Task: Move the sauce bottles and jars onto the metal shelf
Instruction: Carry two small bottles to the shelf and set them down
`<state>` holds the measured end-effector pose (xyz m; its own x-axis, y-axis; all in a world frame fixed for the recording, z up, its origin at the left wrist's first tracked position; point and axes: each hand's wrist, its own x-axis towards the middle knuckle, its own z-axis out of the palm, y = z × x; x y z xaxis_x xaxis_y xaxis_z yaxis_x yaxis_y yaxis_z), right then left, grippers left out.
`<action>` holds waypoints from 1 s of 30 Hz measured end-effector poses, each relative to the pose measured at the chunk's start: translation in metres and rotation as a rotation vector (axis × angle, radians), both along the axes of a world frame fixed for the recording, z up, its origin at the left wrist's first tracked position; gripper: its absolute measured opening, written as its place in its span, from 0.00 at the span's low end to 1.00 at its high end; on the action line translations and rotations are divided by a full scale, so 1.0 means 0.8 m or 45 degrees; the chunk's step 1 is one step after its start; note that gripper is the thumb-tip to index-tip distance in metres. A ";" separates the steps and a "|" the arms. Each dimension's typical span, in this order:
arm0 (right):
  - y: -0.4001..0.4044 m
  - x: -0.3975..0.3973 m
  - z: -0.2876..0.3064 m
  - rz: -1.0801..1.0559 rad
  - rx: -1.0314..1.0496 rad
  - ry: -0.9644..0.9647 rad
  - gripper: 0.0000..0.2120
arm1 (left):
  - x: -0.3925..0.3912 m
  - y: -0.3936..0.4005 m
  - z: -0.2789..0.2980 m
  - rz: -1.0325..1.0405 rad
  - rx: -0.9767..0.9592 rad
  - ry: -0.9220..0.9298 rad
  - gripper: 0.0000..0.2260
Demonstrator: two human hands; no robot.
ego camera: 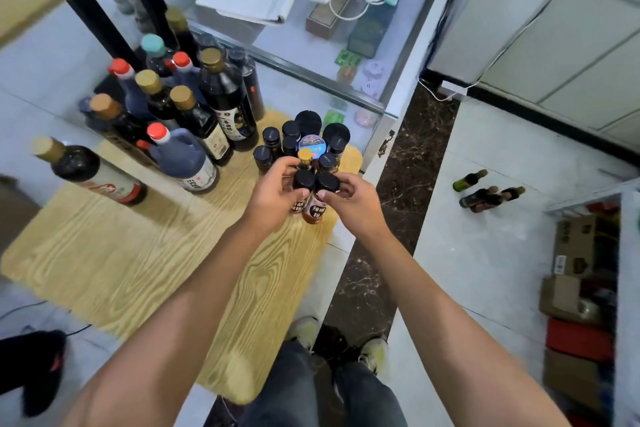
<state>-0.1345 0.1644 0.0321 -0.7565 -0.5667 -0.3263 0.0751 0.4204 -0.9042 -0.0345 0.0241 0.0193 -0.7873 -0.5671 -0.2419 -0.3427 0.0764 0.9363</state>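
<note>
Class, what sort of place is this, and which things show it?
Probably a small shop: a glass display counter, many sauce bottles on a wooden table, and stacked cardboard boxes.

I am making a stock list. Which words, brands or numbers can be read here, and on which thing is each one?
None can be read with certainty.
Two small jars in the hands: white characters, blurred.
Dark bottles: labels too small.
Lying bottle: red label, blurred.
Blue round lid: print unreadable.
Cardboard box: marks blurred.

Labels on the bottles and small jars carry print too blurred to read.
</note>
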 end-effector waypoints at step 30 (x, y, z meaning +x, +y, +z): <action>0.686 -0.133 0.318 -1.198 -0.585 0.618 0.09 | -0.314 0.660 0.361 -1.020 0.227 0.485 0.10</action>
<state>-0.2405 0.7136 0.2865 -0.9320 0.2984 0.2056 -0.2134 0.0067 -0.9769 -0.2859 0.5522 0.3078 -0.9749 0.2062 0.0839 0.0861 0.0014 0.9963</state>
